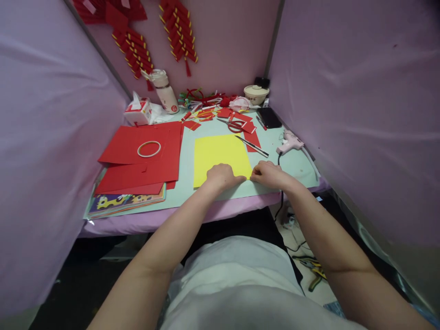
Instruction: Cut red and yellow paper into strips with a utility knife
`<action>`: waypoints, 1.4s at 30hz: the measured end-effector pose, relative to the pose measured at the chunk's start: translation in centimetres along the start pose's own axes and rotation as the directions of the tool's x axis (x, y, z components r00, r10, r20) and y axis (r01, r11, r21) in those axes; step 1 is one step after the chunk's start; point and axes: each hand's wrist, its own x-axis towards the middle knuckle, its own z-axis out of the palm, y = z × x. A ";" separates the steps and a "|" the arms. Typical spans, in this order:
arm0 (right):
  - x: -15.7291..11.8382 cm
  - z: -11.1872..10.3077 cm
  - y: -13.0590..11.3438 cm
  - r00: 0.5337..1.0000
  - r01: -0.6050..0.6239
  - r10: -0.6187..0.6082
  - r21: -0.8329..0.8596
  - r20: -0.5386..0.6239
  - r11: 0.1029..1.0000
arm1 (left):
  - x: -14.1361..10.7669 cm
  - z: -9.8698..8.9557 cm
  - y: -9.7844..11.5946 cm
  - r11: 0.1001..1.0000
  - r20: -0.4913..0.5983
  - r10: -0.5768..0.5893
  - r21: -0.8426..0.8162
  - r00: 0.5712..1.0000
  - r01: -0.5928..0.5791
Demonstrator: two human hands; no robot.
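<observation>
A yellow sheet of paper (220,151) lies flat on the pale green table mat. Across its front part rests my left hand (222,176), thumb stretched toward the sheet's front right corner. At that corner my right hand (266,174) has its fingers pinched together on the paper's edge. The two hands nearly meet there. Just beyond the sheet's right side lies a pen-like craft knife (252,146), and red-handled scissors (235,125) are behind it, among red paper scraps (252,139).
Red sheets (137,176) with a tape roll (149,149) lie at left. Behind stand a tissue box (138,112), a bottle (167,94) and a lidded bowl (256,93). A phone (269,118) and a pink glue gun (290,141) with its cord are at right.
</observation>
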 end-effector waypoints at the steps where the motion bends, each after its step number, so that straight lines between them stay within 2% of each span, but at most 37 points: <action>1: 0.0 -0.1 0.0 1.000 -0.001 0.001 0.000 0.006 1.000 | 0.0 0.0 0.0 1.000 0.004 -0.001 0.002 1.000 0.001; 14: -0.3 -1.1 0.4 0.999 -0.016 0.013 0.059 0.043 0.998 | 0.2 -0.1 0.0 1.000 0.018 0.005 0.006 1.000 -0.005; 21: 0.2 -0.7 0.0 0.998 -0.021 0.021 -0.001 0.054 1.000 | 0.2 -0.3 0.0 1.000 0.030 -0.002 0.003 1.000 0.002; 33: 0.6 -1.7 -0.5 0.992 -0.046 0.057 -0.100 0.116 0.994 | 0.5 -0.2 -0.1 1.000 0.042 0.001 -0.006 0.999 -0.001; 42: 0.1 -2.1 -0.4 0.991 -0.065 0.074 -0.085 0.116 0.994 | 0.9 0.1 -0.3 1.000 0.047 0.003 -0.005 0.999 -0.003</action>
